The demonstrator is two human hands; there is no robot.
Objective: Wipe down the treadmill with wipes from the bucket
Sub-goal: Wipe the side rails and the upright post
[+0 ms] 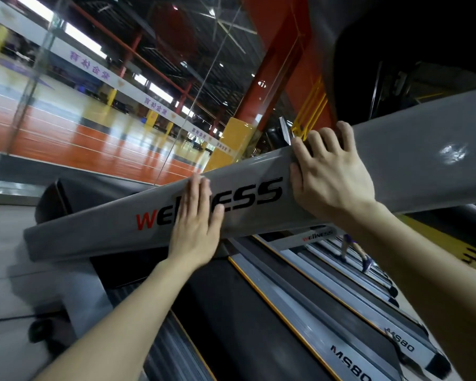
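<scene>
1. the left hand (195, 224) lies flat on the wide face of the grey beam (94, 232) of the treadmill (423, 133). its fingers are straight and close together, and they press on the printed word "wellness" and cover its middle letters. it has hold of nothing that i can see.
2. the right hand (333, 171) is on the same beam, near the left hand and higher along it. its four fingers are curled over the far edge and the thumb lies on the near face, so it grips the beam.
3. i cannot tell if a wipe is under one of the palms. a small pale patch shows at the left fingertips, but it is too blurred to name.
4. the beam runs slanted under both hands, and past the right hand it goes up toward the black console (410, 64).
5. below the left wrist is the dark running belt (231, 312), and below the right forearm lies the side rail (349, 361) marked "ms80".
6. beyond the right wrist more treadmills (368, 279) stand in a row, and a person's legs (352, 251) are on one of them.
7. past the fingertips of the left hand there is a glass wall (176, 119), and behind it an orange court floor (52, 127). an orange column (272, 64) rises above the right hand.
</scene>
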